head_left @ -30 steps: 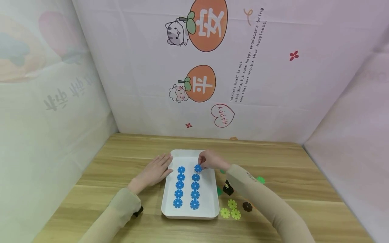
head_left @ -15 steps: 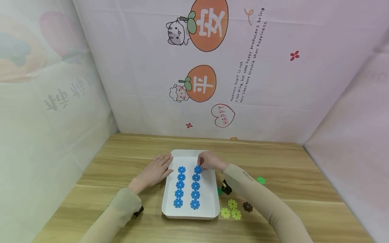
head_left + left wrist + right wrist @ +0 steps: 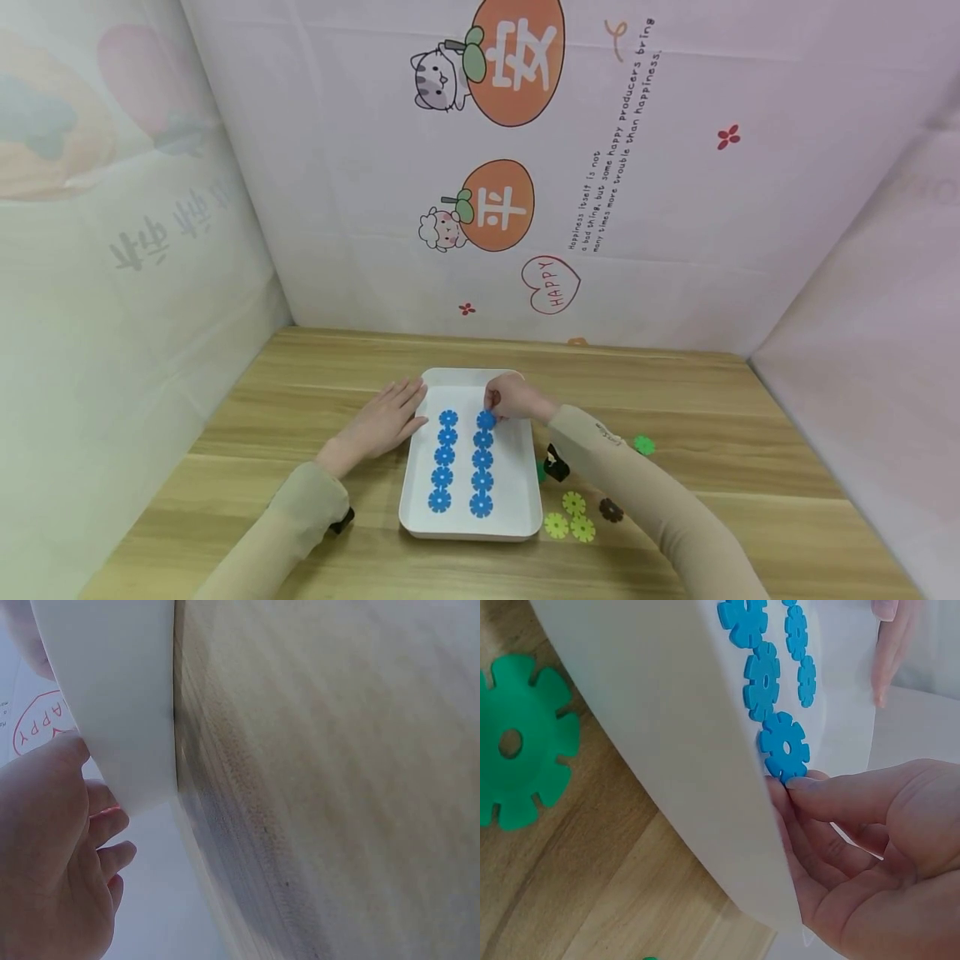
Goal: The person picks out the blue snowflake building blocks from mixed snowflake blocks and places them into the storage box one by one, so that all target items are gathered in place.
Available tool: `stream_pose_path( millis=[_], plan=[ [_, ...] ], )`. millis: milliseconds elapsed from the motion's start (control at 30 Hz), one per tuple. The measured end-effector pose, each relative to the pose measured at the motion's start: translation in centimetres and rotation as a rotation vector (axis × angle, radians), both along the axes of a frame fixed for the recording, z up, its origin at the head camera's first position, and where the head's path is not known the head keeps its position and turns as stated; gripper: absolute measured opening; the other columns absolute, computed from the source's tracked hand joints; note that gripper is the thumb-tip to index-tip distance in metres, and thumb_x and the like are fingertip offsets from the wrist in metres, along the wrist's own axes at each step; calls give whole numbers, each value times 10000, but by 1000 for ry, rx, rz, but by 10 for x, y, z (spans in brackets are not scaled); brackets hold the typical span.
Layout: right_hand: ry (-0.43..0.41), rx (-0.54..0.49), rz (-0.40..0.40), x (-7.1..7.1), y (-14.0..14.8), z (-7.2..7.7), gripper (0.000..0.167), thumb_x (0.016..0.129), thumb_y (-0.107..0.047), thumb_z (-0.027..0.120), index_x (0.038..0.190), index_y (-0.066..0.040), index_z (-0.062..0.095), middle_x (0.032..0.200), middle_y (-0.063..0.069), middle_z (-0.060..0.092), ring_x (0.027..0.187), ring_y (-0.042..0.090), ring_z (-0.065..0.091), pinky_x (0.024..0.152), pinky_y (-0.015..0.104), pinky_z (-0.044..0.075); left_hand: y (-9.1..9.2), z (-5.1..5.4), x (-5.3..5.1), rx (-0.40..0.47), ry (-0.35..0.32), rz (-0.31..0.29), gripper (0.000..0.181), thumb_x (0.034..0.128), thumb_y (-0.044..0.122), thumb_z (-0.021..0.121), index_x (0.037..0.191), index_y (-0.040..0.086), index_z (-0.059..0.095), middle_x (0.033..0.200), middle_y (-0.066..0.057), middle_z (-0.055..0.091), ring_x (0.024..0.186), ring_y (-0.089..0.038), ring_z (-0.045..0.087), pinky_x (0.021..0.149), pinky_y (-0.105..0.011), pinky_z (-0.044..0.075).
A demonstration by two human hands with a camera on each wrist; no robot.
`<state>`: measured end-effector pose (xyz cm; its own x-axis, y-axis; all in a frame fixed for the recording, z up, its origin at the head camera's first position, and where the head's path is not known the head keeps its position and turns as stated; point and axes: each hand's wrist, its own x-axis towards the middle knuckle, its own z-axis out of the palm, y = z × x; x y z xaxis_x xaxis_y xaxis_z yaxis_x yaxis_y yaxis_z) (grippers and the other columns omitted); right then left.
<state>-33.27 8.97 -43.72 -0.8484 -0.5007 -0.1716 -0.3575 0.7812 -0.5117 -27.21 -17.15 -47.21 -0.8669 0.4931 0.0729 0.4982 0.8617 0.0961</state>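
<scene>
On the white tray point(image 3: 471, 536) lie two rows of blue slotted plastic discs, snowflake-shaped building pieces. My right hand point(image 3: 514, 397) is over the far end of the right row. Its thumb and index finger pinch the edge of a blue snowflake disc point(image 3: 796, 754), which stands slightly tilted and meets the neighbouring disc in the right wrist view. Along the tray's left rim, my left hand point(image 3: 381, 421) rests with extended fingers. In the left wrist view, the left hand point(image 3: 52, 840) touches the tray's outer wall point(image 3: 112, 690); the discs are hidden there.
Right of the tray lie several yellow-green discs point(image 3: 582, 528), a dark brown disc point(image 3: 611, 510) and a green disc point(image 3: 643, 445). Another green disc point(image 3: 544, 742) lies close beside the tray wall. Printed cloth walls point(image 3: 637, 300) stand behind and at both sides of the wooden table point(image 3: 360, 550).
My right hand has shifted slightly left and toward me, bringing the pinched blue disc close against the end of the right row. The left hand has stayed on the rim.
</scene>
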Motion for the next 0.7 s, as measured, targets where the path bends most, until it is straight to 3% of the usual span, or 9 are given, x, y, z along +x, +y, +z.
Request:
stream_pose_path(
  millis=[367, 533, 700],
  plan=[
    [46, -15, -5, 3, 4, 1, 43, 875, 2, 709, 888, -34, 691, 874, 41, 654, 780, 138, 552, 709, 238, 536, 2, 1, 1, 2, -5, -6, 617, 1066, 392, 401, 1533, -4, 322, 1619, -188, 290, 1503, -390, 282, 1249, -527, 233],
    [17, -85, -8, 5, 11, 6, 40, 890, 13, 679, 924, -7, 672, 921, 65, 667, 803, 147, 573, 736, 255, 556, 2, 3, 1, 4, -12, -11, 609, 1066, 383, 405, 1527, -9, 332, 1618, -191, 293, 1502, -391, 284, 1248, -528, 236],
    [53, -133, -17, 9, 26, 15, 65, 897, 8, 674, 961, 16, 669, 935, 95, 686, 819, 156, 606, 743, 273, 570, 3, 6, 0, 12, -29, -13, 610, 1065, 378, 414, 1530, -8, 328, 1619, -193, 289, 1505, -397, 274, 1251, -535, 221]
  ],
)
